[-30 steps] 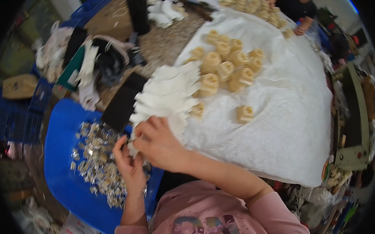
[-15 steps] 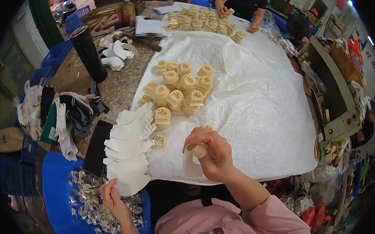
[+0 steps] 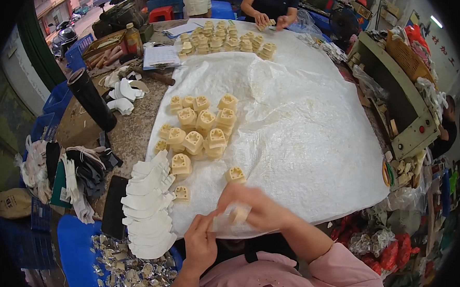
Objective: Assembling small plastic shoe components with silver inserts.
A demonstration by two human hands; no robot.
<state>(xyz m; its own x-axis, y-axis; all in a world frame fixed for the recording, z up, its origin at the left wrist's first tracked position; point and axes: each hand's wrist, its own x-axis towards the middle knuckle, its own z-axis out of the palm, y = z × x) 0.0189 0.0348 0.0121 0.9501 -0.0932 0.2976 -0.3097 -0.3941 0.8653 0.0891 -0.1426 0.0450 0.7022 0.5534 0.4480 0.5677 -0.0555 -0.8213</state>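
Note:
My right hand [image 3: 262,209], smeared by motion, is closed around a small cream block [image 3: 239,214] that looks like a shoe heel. A thin white cut piece [image 3: 221,224] stretches from it toward my left hand [image 3: 201,243], whose fingertips pinch its edge. Just beyond my right hand a single cream block [image 3: 235,175] stands on the white sheet. Left of my hands lies an overlapping row of white curved pieces [image 3: 149,205]. Beyond that row, cream blocks [image 3: 193,142] with a horseshoe-shaped pattern on top stand in a cluster.
White sheeting [image 3: 302,139] covers the table. A blue bin [image 3: 80,260] of shiny scraps stands at lower left. A dark phone-like slab [image 3: 115,206] and a black flask [image 3: 91,101] are on the left. Across the table, a co-worker [image 3: 269,3] handles pieces beside more cream stacks [image 3: 219,37].
My left hand has left the row of white pieces and moved right to meet my right hand at the white piece. The view has shifted, and the co-worker's hands have come closer together.

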